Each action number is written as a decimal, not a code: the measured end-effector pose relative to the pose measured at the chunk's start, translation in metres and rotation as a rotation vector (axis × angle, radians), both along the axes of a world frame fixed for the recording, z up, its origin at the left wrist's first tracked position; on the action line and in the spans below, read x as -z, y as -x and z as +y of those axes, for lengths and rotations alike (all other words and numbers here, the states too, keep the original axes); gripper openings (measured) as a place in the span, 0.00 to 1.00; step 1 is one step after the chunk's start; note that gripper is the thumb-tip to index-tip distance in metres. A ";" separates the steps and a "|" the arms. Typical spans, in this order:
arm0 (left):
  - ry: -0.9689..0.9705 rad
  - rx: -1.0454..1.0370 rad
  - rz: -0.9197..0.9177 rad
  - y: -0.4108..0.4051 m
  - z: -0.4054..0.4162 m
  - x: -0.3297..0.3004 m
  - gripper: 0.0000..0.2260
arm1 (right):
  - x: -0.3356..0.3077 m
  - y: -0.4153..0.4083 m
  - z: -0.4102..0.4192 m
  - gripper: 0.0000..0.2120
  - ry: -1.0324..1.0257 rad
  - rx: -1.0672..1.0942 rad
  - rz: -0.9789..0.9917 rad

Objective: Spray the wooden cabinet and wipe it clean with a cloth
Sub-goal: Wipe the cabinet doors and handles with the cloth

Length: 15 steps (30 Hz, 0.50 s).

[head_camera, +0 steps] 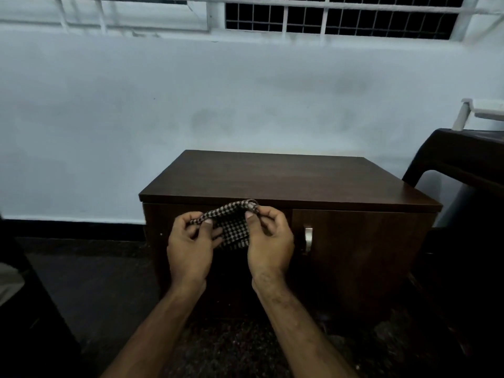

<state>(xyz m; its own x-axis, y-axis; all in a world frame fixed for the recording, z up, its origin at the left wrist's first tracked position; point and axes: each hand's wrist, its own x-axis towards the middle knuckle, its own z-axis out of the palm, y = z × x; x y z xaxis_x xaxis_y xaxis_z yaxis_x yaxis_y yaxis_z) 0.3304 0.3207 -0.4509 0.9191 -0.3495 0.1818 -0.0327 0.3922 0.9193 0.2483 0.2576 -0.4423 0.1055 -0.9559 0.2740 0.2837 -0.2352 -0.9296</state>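
A low dark wooden cabinet (283,178) stands against the white wall, its flat top bare and a metal handle (308,238) on its front door. In front of the cabinet's front face I hold a small black-and-white checked cloth (231,225) stretched between both hands. My left hand (191,246) pinches the cloth's left edge between thumb and fingers. My right hand (270,241) pinches its upper right corner. No spray bottle is in view.
A dark plastic chair (463,165) stands right beside the cabinet, with a white object (482,110) above it. The floor (109,282) is dark. A dark object (24,309) sits at the left edge. A barred window (327,15) runs along the top.
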 end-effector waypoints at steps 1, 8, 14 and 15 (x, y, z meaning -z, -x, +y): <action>0.010 -0.022 0.017 -0.009 0.008 -0.002 0.08 | -0.001 -0.009 0.006 0.05 -0.002 -0.014 0.017; 0.017 -0.083 0.033 -0.061 0.046 -0.027 0.07 | -0.006 -0.062 0.041 0.05 -0.075 -0.030 -0.020; -0.043 -0.091 -0.022 -0.081 0.053 -0.025 0.13 | -0.003 -0.076 0.059 0.08 0.108 0.085 0.198; -0.059 -0.097 -0.047 -0.083 0.053 -0.024 0.13 | -0.004 -0.075 0.059 0.11 0.174 0.118 0.271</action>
